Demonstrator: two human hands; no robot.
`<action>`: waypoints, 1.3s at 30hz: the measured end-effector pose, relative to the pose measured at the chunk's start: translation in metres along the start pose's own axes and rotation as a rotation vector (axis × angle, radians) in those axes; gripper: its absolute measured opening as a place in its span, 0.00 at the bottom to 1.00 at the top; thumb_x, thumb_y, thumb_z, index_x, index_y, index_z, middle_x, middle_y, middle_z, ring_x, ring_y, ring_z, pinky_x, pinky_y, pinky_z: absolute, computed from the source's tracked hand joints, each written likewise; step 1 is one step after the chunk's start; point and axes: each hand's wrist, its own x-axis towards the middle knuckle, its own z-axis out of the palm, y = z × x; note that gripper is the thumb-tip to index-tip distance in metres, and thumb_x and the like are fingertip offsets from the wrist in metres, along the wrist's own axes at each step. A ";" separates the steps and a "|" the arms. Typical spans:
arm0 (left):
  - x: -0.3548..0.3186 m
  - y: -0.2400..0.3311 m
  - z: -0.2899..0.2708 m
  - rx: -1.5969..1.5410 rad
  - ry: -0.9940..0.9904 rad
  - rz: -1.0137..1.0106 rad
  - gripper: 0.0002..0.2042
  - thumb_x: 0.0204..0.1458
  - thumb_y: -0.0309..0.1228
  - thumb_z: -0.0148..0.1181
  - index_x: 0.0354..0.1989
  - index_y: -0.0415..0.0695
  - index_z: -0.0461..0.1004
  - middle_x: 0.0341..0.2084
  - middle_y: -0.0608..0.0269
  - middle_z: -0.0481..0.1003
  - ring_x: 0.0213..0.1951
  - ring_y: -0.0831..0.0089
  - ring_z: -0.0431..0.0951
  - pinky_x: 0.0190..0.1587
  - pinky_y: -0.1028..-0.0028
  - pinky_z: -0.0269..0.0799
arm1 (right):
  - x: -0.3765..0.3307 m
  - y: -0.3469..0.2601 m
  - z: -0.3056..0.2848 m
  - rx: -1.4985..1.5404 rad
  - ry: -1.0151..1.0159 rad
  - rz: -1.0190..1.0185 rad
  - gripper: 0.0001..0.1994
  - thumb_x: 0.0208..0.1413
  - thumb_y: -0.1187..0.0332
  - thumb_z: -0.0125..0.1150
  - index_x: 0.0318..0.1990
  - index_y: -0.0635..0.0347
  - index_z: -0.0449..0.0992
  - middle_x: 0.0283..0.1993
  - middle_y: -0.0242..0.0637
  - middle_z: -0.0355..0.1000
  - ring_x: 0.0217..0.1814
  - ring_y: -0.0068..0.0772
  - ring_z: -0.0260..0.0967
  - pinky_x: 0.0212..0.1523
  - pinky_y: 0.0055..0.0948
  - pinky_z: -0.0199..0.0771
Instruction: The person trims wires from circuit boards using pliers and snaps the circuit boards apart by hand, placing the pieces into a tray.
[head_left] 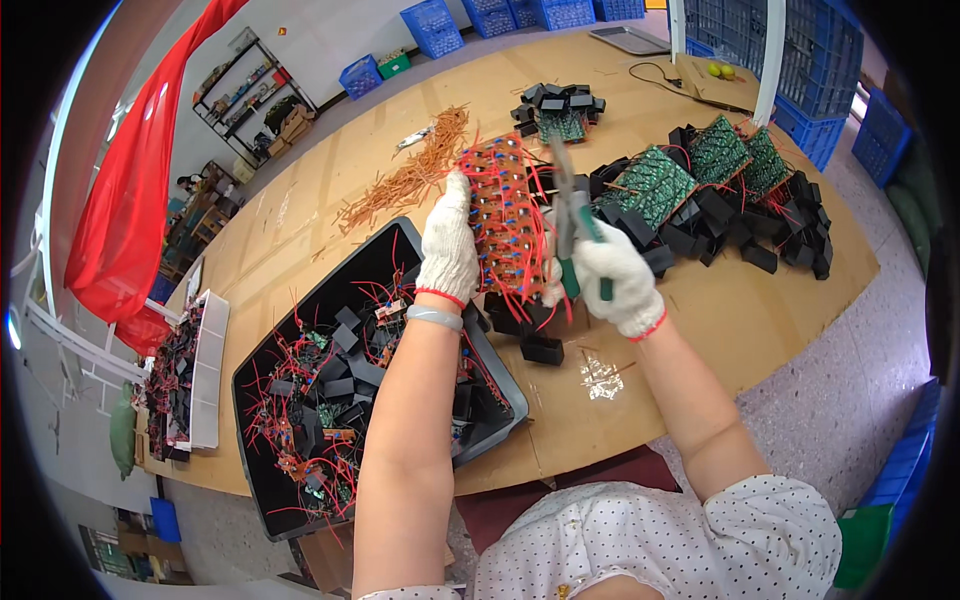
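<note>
Presently: white-gloved left hand (448, 250) grips upright red-wired circuit board (507, 215); white-gloved right hand (618, 278), just beside, clasps green-handled pliers (572, 222) pointing up along it.

Single head-worn fisheye view, looking steeply down from above onto tan wooden worktop (700, 330); close range; near edge at bottom; rim distortion.

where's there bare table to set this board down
Bare table lies right of the right hand, below the black parts pile. More lies beyond the orange wire scraps. The black bin is full; the gap around the loose black block is tight.
</note>
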 end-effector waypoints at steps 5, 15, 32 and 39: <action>0.005 0.016 -0.010 -0.131 0.143 0.085 0.26 0.59 0.53 0.46 0.51 0.42 0.72 0.44 0.59 0.76 0.40 0.65 0.78 0.45 0.63 0.76 | -0.034 -0.016 -0.003 0.294 0.069 -0.040 0.24 0.49 0.67 0.59 0.54 0.65 0.67 0.38 0.40 0.71 0.38 0.36 0.72 0.39 0.35 0.75; -0.042 0.144 -0.032 -0.262 0.287 0.360 0.28 0.58 0.55 0.46 0.52 0.42 0.70 0.46 0.58 0.75 0.45 0.59 0.77 0.48 0.52 0.74 | -0.029 0.011 0.033 -1.800 0.244 0.252 0.30 0.40 0.56 0.64 0.54 0.57 0.68 0.43 0.44 0.71 0.44 0.42 0.71 0.45 0.39 0.72; -0.138 0.104 -0.177 0.575 0.898 0.531 0.32 0.55 0.62 0.45 0.44 0.40 0.73 0.40 0.46 0.75 0.42 0.55 0.72 0.49 0.63 0.65 | 0.149 0.051 0.246 -0.804 -0.230 -0.217 0.23 0.59 0.50 0.50 0.49 0.61 0.73 0.44 0.46 0.74 0.42 0.39 0.71 0.44 0.31 0.70; -0.148 0.125 -0.164 0.898 0.940 0.164 0.36 0.54 0.65 0.38 0.43 0.41 0.73 0.37 0.48 0.75 0.39 0.50 0.73 0.45 0.62 0.66 | 0.150 0.097 0.249 -1.318 0.075 -0.500 0.18 0.62 0.61 0.47 0.54 0.61 0.68 0.43 0.49 0.72 0.45 0.45 0.70 0.49 0.37 0.69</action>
